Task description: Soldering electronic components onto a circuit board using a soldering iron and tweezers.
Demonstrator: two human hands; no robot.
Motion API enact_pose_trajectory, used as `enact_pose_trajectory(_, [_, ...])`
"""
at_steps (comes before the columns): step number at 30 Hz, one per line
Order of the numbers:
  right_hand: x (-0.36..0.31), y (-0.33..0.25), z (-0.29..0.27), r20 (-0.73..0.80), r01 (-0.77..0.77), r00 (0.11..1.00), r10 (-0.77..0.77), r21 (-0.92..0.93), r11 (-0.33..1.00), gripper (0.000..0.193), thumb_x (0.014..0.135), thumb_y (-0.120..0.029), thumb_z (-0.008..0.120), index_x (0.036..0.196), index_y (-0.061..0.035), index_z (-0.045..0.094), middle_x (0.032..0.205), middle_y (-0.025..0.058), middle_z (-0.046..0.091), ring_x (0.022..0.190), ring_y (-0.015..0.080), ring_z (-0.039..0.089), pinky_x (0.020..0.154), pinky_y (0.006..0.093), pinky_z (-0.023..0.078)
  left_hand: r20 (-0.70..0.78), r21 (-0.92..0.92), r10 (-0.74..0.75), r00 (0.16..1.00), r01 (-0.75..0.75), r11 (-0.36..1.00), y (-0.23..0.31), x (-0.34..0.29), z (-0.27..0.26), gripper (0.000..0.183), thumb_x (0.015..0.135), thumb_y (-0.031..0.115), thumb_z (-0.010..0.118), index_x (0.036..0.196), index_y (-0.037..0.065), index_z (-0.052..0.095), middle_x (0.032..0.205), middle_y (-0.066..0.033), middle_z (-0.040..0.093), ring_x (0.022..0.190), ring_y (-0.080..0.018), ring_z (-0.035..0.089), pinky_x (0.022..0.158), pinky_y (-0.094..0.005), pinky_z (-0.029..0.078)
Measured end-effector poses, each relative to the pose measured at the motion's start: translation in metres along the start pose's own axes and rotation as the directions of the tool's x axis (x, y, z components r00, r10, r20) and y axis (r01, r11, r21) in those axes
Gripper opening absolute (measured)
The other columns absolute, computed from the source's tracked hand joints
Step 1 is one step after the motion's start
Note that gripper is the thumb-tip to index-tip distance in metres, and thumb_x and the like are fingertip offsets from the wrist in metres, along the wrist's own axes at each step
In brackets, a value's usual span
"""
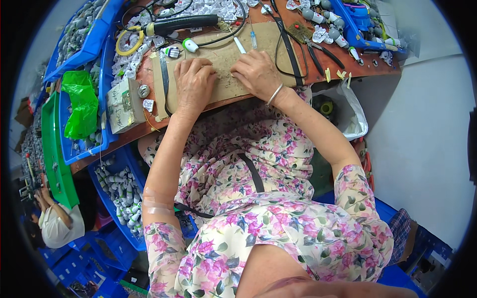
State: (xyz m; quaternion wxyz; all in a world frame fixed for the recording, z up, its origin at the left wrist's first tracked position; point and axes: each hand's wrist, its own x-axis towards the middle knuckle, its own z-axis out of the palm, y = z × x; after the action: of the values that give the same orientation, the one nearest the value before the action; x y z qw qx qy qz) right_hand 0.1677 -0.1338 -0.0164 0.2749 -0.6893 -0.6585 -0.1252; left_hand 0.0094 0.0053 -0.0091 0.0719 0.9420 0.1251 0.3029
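Both hands rest knuckles-up on a worn, scuffed brown cardboard mat (223, 57) lying flat across the wooden bench: the left hand (193, 79) with fingers curled, the right hand (257, 73) just beside it, fingertips pinched against the mat's surface.

A small workshop where people put little parts together by hand.

A wooden workbench (348, 67) at the top of the frame is full of wires, a black soldering tool (181, 24) and pliers (318, 49). Blue bins (107, 74) of tiny white and grey parts fill the left side. Another worker (57, 223) sits at lower left.
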Motion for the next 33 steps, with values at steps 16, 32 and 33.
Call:
enact_pose_trajectory(16, [0.027,0.002,0.008,0.028,0.002,1.000,-0.006,0.141,0.990,0.011,0.086,-0.024,0.068,0.091,-0.0150,0.071,0.090,0.0009,0.060,0.095,0.0214,0.057,0.084,0.0376,0.039,-0.017,-0.002,0.034,0.999,-0.034,0.999,0.002,0.000,-0.003,0.012,0.075,0.013,0.075,0.084,0.011,0.068,0.101,0.0015,0.063,0.107,-0.0230,0.054,0.099,-0.0410,0.035])
enact_pose_trajectory(32, [0.016,0.003,0.014,-0.004,-0.106,0.994,0.112,0.270,0.957,0.009,0.084,-0.021,0.069,0.087,-0.0123,0.071,0.091,0.0005,0.062,0.095,0.0226,0.057,0.087,0.0372,0.040,-0.030,-0.060,-0.127,0.991,0.125,0.990,0.004,-0.004,0.006,0.006,0.082,0.017,0.072,0.087,0.013,0.070,0.105,0.0034,0.065,0.110,-0.0229,0.054,0.105,-0.0494,0.028])
enact_pose_trajectory(33, [0.016,0.003,0.014,-0.019,-0.105,0.993,0.114,0.272,0.956,0.010,0.084,-0.021,0.069,0.087,-0.0122,0.071,0.091,0.0004,0.063,0.095,0.0227,0.057,0.088,0.0374,0.040,-0.020,-0.047,-0.137,0.990,0.136,0.990,0.005,-0.004,0.006,0.007,0.082,0.018,0.072,0.087,0.013,0.071,0.105,0.0036,0.065,0.111,-0.0231,0.054,0.106,-0.0527,0.026])
